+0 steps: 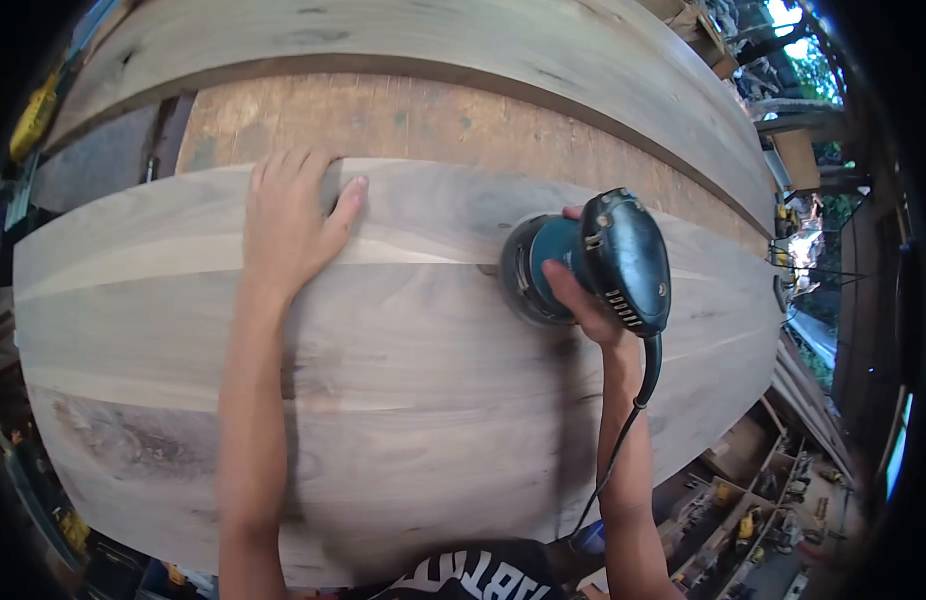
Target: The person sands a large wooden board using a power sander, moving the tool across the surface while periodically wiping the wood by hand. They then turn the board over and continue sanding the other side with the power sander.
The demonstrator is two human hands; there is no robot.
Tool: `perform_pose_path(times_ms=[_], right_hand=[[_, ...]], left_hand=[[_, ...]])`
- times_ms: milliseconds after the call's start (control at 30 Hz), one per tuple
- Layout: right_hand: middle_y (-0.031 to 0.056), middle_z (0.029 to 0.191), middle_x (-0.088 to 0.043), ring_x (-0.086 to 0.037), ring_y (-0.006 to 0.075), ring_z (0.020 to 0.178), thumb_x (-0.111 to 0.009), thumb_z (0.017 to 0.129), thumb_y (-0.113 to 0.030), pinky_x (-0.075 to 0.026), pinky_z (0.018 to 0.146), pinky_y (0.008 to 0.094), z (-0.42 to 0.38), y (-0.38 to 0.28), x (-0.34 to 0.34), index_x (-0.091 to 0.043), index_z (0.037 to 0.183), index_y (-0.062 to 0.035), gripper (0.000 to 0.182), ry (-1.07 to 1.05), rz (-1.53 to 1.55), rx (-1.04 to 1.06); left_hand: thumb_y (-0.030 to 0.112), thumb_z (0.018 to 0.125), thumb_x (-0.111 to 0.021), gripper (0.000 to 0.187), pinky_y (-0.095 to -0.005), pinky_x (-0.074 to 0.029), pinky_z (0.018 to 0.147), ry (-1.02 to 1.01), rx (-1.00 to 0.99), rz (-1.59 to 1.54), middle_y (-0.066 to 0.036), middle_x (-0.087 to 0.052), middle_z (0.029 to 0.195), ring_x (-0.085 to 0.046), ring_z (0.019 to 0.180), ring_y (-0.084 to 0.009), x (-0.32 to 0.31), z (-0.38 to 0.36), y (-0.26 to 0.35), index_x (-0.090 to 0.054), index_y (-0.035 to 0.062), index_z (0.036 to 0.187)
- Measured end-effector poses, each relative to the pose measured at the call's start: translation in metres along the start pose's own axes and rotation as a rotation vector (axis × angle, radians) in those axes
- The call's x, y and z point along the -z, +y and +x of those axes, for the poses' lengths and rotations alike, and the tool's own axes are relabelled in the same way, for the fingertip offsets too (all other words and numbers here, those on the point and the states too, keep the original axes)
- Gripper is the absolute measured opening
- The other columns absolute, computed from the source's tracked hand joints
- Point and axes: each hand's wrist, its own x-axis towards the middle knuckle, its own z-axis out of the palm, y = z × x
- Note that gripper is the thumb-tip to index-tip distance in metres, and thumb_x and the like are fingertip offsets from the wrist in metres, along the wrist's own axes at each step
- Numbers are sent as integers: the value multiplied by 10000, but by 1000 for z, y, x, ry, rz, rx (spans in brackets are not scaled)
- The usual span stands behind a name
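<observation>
A wide wooden panel (423, 350) of pale and grey-brown boards lies in front of me. My right hand (583, 300) is wrapped round the teal body of a random orbital sander (628, 260), whose top is black. The sander's pad faces the panel right of the middle, near the far edge; its rim is blurred. From the sander a black cord (635, 405) runs down along my right forearm. My left hand (298, 215) rests on the panel's far edge, fingers stretched forward and thumb apart, holding nothing. Its fingertips reach just past the edge.
Behind the panel is a worn plywood surface (383, 110), and beyond that a second large wooden slab (433, 40). At lower right stand wooden trays (743, 520) with tools and small parts. A yellow tool (33, 120) lies at the far left.
</observation>
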Motion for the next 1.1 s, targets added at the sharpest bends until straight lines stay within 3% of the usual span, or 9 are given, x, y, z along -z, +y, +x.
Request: perform_pose_path(times_ms=[233,433,700,900,1100], right_hand=[[91,1270,-684,-641,201,1131,-878,798,-121,-516,995,379,24,-10,-21,-631,1306,-50,570,5,-94,101],[96,1259,-695,-655,193,1132,-887,804,-121,-532,1001,379,32,0,-2,-638,1321,-51,578,57,-38,22],[74,1129,-737,-694,167,1001,-898,802,-218,-565,909,348,76,7,-9,-719,1212,-38,482,57,-56,180],[113,1152,-742,-715,213,1007,-903,781,-230,-581,916,377,60,22,24,-720,1193,-41,489,145,-74,102],[62,991,-730,-688,173,892,-913,788,-288,-569,810,337,78,1,-10,-741,1107,-34,442,65,-8,246]], left_hand=[[226,890,-725,319,-443,-426,977,25,-1,-15,-166,-696,1079,-606,1059,-374,-4,1,-2,-680,23,1131],[247,894,-734,312,-436,-435,973,49,-5,-19,-164,-709,1059,-622,1051,-365,-8,3,-3,-697,23,1108],[263,886,-744,310,-437,-460,941,21,14,-16,-175,-722,1047,-644,1007,-373,-7,2,-3,-714,16,1073],[269,889,-747,324,-434,-469,933,66,-7,43,-180,-721,1040,-647,1016,-374,-10,3,-4,-708,2,1068],[284,892,-749,338,-423,-478,905,52,-5,-10,-181,-714,1044,-649,988,-364,-8,6,-2,-703,-3,1064]])
